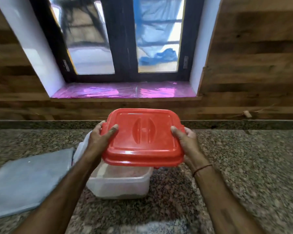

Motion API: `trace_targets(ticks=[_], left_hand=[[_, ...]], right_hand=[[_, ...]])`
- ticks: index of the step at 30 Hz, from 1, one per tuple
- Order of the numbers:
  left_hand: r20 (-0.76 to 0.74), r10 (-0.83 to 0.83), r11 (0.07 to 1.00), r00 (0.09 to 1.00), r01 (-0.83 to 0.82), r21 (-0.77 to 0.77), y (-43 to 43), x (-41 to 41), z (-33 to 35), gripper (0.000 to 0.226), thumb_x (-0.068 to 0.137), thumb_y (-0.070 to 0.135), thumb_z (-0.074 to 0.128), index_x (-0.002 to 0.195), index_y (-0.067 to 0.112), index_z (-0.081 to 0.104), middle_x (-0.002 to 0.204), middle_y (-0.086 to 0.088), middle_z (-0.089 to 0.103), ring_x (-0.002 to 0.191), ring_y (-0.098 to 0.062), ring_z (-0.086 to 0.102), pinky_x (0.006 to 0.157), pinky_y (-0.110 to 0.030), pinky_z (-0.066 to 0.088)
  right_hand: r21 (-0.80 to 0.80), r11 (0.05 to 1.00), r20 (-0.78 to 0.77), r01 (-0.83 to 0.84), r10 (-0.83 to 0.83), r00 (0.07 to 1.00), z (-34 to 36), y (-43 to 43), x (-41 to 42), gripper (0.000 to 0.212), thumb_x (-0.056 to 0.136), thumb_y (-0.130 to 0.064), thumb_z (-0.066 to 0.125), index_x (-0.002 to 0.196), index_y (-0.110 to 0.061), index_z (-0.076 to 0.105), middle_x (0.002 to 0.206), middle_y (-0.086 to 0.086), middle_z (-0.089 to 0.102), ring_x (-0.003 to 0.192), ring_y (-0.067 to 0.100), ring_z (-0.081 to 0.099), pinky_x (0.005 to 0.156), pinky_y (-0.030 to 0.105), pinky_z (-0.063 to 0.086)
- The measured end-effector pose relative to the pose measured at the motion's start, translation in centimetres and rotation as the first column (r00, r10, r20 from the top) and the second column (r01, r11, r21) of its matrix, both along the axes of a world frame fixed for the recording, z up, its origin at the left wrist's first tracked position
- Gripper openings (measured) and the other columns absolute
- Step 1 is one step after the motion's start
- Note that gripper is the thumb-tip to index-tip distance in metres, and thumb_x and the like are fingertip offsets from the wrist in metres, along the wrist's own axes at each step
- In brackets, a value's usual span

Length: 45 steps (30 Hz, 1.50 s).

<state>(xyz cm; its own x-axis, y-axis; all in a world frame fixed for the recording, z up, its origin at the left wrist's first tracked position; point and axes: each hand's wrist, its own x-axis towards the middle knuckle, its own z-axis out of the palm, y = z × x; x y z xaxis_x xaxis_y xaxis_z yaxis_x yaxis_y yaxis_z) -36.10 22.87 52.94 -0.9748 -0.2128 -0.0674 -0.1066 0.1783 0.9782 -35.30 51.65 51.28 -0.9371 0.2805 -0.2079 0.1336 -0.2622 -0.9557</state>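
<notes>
Red rectangular lid, handle recess on top, tilted, raised above clear open container on counter.

Open granite counter all along the right side, out to the right edge and back to the raised back lip. Taken up on the left by a folded grey cloth near the left edge, with a white bag just behind it. Barred from above at the clear tub, mid-counter, by the red lid, gripped at its ends by left hand and right hand. Free strip along the front edge, between the forearms.
</notes>
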Motion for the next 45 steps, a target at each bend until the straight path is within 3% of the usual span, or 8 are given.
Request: trace_targets(ticks=[6, 12, 19, 28, 32, 39, 42, 45], left_hand=[[0.004, 0.152, 0.987, 0.988, -0.152, -0.05, -9.0, 2.3, -1.2, 0.077, 0.07, 0.062, 0.081, 0.134, 0.024, 0.064, 0.116, -0.001, 0.077, 0.103, -0.022, 0.076, 0.094, -0.049, 0.062], [0.155, 0.115, 0.993, 0.981, -0.116, -0.004, -12.3, 0.5, -5.6, 0.092, 0.051, 0.08, 0.084, 0.123, 0.024, 0.068, 0.11, -0.004, 0.079, 0.099, -0.026, 0.077, 0.093, -0.053, 0.062], [0.214, 0.102, 0.993, 0.971, -0.089, -0.072, -10.9, 0.7, -4.2, 0.033, 0.093, 0.038, 0.075, 0.118, 0.021, 0.062, 0.101, -0.003, 0.069, 0.078, -0.012, 0.065, 0.063, -0.026, 0.052], [0.235, 0.016, 1.0, 0.972, -0.013, -0.015, -11.0, 0.8, -5.1, 0.063, 0.091, 0.051, 0.073, 0.141, 0.019, 0.054, 0.121, -0.009, 0.07, 0.103, -0.03, 0.071, 0.089, -0.049, 0.062], [0.239, 0.025, 0.999, 0.971, -0.034, 0.033, -10.9, 0.7, -4.6, 0.063, 0.088, 0.055, 0.074, 0.139, 0.023, 0.055, 0.117, -0.007, 0.071, 0.1, -0.028, 0.073, 0.086, -0.05, 0.063], [0.159, 0.169, 0.964, 0.973, -0.13, -0.23, -11.4, 1.4, -5.2, 0.132, 0.058, 0.087, 0.073, 0.159, 0.015, 0.026, 0.15, -0.017, 0.054, 0.129, -0.04, 0.06, 0.099, -0.056, 0.055], [0.172, 0.182, 0.963, 0.968, -0.141, -0.229, -11.7, 1.6, -4.8, 0.122, 0.061, 0.079, 0.08, 0.154, 0.01, 0.041, 0.134, -0.018, 0.066, 0.107, -0.034, 0.071, 0.084, -0.044, 0.062], [0.176, 0.136, 0.987, 0.975, -0.117, -0.112, -12.0, 1.3, -4.9, 0.106, 0.071, 0.061, 0.086, 0.153, 0.008, 0.045, 0.129, -0.02, 0.069, 0.09, -0.028, 0.071, 0.072, -0.038, 0.064]], right_hand=[[0.339, 0.934, 0.092, -0.114, 0.087, 0.992, -1.6, -9.8, 0.0, 0.067, 0.068, -0.056, 0.078, 0.124, -0.026, 0.058, 0.109, 0.0, 0.073, 0.098, 0.024, 0.073, 0.087, 0.05, 0.063], [0.498, 0.864, 0.121, -0.079, 0.021, 0.992, -2.3, -12.0, 0.7, 0.059, 0.08, -0.054, 0.073, 0.122, -0.016, 0.059, 0.109, 0.005, 0.071, 0.097, 0.025, 0.071, 0.086, 0.048, 0.062], [0.549, 0.829, 0.195, -0.107, -0.003, 0.981, -3.4, -11.5, 0.7, 0.075, 0.066, -0.072, 0.063, 0.116, -0.016, 0.065, 0.102, 0.006, 0.075, 0.089, 0.026, 0.074, 0.079, 0.048, 0.064], [0.558, 0.824, 0.211, -0.098, -0.027, 0.977, -3.5, -12.6, 2.6, 0.047, 0.091, -0.057, 0.06, 0.124, -0.025, 0.049, 0.111, 0.003, 0.066, 0.097, 0.027, 0.071, 0.083, 0.053, 0.063], [0.516, 0.848, 0.231, -0.123, 0.001, 0.973, -3.5, -12.5, 2.3, 0.073, 0.069, -0.076, 0.058, 0.125, -0.033, 0.042, 0.115, 0.004, 0.063, 0.098, 0.03, 0.072, 0.08, 0.056, 0.063], [0.461, 0.882, 0.265, -0.094, -0.036, 0.964, -3.5, -12.9, 3.1, 0.091, 0.062, -0.077, 0.066, 0.138, -0.039, 0.034, 0.119, 0.01, 0.061, 0.093, 0.034, 0.074, 0.075, 0.056, 0.064], [0.351, 0.936, 0.301, -0.013, -0.1, 0.948, -4.0, -12.5, 3.1, 0.094, 0.065, -0.066, 0.084, 0.134, -0.019, 0.04, 0.114, 0.012, 0.065, 0.09, 0.033, 0.076, 0.072, 0.051, 0.066], [0.588, 0.807, 0.225, 0.057, -0.231, 0.947, -5.9, -11.4, 1.9, 0.113, 0.037, -0.099, 0.069, 0.115, -0.018, 0.059, 0.107, 0.009, 0.069, 0.089, 0.028, 0.073, 0.066, 0.045, 0.066]])
